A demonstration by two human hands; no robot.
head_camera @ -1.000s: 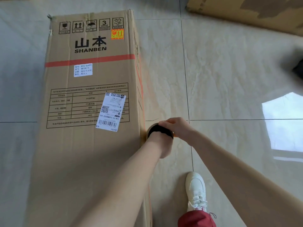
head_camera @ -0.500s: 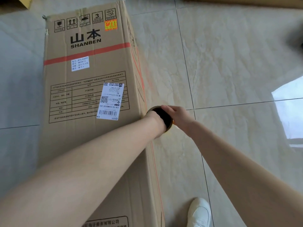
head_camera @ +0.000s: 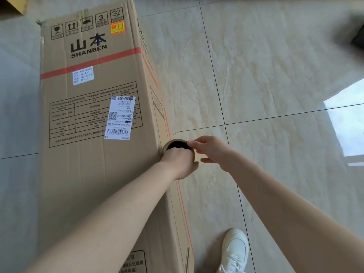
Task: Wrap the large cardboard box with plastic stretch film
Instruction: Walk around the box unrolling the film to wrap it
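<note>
Head view: a large cardboard box [head_camera: 94,146] fills the frame's left half on a tiled floor [head_camera: 266,75]. At centre, against its right edge, the left hand [head_camera: 180,161] grips the stretch film roll [head_camera: 178,145]; the right hand [head_camera: 211,149] pinches its rim, fingers half open. Open floor lies to the right.

Two bare forearms showing no sleeves, left hand [head_camera: 180,161] and right hand [head_camera: 211,149] wearing no gloves or rings, one foot wearing a white lace-up sneaker [head_camera: 234,251]
</note>
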